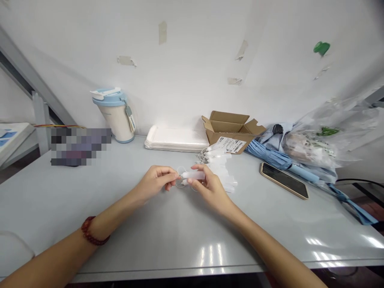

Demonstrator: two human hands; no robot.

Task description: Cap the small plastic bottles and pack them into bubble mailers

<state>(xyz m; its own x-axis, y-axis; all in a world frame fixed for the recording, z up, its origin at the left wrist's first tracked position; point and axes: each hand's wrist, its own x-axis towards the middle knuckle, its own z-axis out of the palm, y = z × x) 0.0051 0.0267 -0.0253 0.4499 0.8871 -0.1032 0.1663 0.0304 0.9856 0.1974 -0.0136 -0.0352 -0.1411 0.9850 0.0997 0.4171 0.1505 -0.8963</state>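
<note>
In the head view, my right hand (211, 186) grips a small white translucent tube (193, 175) between thumb and fingers, its narrow end pointing left. The fingers of my left hand (159, 181) pinch together at that narrow end. A thin white looped cord (181, 169) shows beside the fingertips; whether they hold the cord or the tip is too small to tell. Behind and to the right of my right hand lies a pile of similar white tubes (220, 162) with cords, partly hidden by the hand.
On the grey table (168, 240), a stack of white trays (177, 139) and an open cardboard box (228, 128) stand by the wall. A tumbler (117, 118) is at left. To the right lie a phone (283, 181), a blue umbrella (270, 154) and a plastic bag (318, 140).
</note>
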